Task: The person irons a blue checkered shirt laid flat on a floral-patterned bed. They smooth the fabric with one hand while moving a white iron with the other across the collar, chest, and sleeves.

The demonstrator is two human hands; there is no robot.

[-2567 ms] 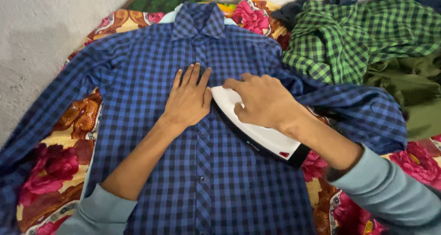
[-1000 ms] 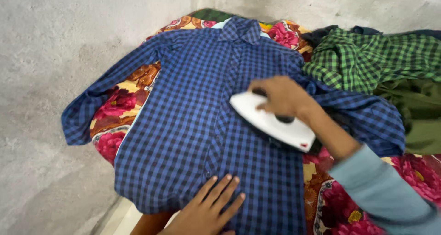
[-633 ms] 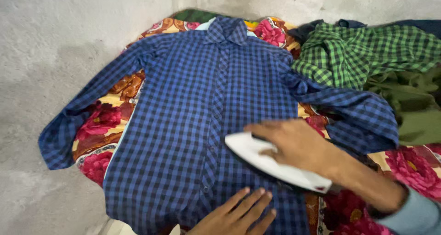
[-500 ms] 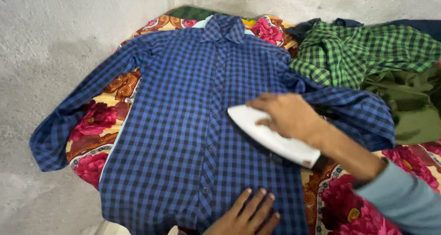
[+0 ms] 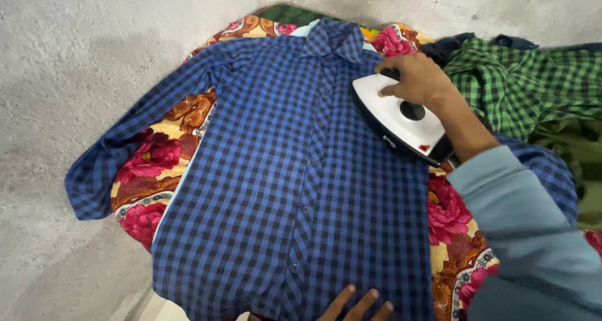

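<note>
Blue-and-black checked cotton shirt spread flat, front up, on red floral cloth. Left hand fingertips laid spread on hem. White flat iron gripped from above by right hand near collar. Green checked garment heaped alongside.

My right hand grips the handle of a white iron, which rests flat on the upper right chest of a blue checked shirt, just below the collar. The shirt lies face up, buttoned, spread over a flowered cloth in red, yellow and orange on a grey concrete floor. One sleeve stretches out to the left, its cuff reaching the concrete. Only the fingertips of my left hand show at the bottom edge, pressing on the shirt's hem. A green checked shirt lies crumpled beside the iron, to the right.
</note>
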